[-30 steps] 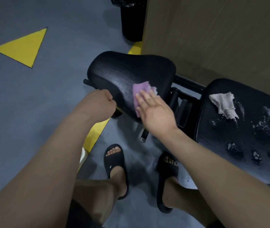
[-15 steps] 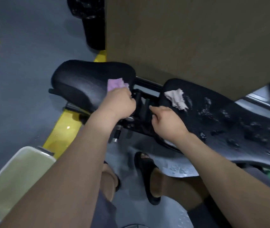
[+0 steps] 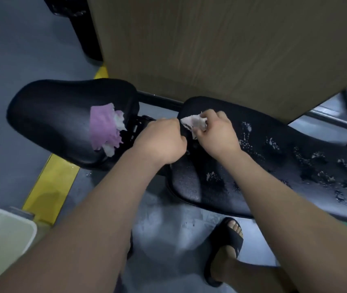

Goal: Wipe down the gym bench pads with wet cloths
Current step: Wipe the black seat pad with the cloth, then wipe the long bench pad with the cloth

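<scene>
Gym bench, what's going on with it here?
A person is cleaning it. Their right hand grips a white cloth at the end of the long pad, which is dotted with white flecks. The left hand sits curled beside it; what it holds, if anything, is hidden. A purple cloth lies on the seat pad.

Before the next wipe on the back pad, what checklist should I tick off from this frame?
1. right hand has a grip on the white cloth: ok.
2. white cloth sits at the back pad end: ok.
3. white flecks cleared off the back pad: not ok.
4. left hand free: cannot tell, fingers curled.
5. purple cloth parked on the seat pad: ok.
</scene>
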Demonstrator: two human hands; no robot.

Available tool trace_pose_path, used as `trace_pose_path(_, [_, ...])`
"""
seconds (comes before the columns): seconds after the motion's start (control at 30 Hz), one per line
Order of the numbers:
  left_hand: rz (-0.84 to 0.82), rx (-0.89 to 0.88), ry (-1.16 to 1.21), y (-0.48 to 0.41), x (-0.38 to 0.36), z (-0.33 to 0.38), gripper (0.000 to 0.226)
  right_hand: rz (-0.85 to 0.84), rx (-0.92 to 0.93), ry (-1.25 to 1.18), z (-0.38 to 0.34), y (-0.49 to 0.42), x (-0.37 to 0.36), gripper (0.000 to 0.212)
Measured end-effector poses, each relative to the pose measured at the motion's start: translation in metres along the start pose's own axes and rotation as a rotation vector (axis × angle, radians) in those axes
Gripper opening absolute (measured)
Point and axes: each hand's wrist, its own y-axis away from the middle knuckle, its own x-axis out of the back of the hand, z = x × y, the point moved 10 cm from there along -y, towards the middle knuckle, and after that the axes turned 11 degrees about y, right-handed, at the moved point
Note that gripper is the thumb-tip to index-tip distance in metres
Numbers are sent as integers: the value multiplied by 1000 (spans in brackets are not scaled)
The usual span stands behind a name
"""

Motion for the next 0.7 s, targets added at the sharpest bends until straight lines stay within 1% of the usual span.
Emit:
trace_pose_path(0.07, [-7,31,-35,-12,-3,2,35,-55,52,54,4,-16,-12,26])
trace_pose_path(0.13, [2,46,-27,-20,-6,8,34,-85,87,55,10,-22,-14,17])
trace_pose_path(0.23, [8,81,72,-26,-13,20,36,-79,59,-121,27,-16,6,10])
trace_pose_path(0.3, [22,126,194,-26,-16,28,39,-52,18,-290,40,-2,26,6])
trace_pose_path(0.37, [29,158,401,-25,-20,34,45,-36,-19,-460,49,17,47,7])
trace_pose_path(0.43, [13,140,601,-22,-25,41,42,-41,-44,-600,52,38,61,8])
trace_pose_path(0.5, [-19,112,791,-17,-33,44,31,-47,-43,-645,54,56,67,8])
trace_pose_path(0.57, [-82,98,955,-10,-41,48,28,-64,-29,-659,54,67,61,9])
trace_pose_path(0.63, [-99,86,987,-3,-45,48,32,-75,-17,-652,53,70,52,11])
trace_pose_path(0.7, [-54,84,956,0,-43,42,31,-86,-1,-636,50,69,47,11])
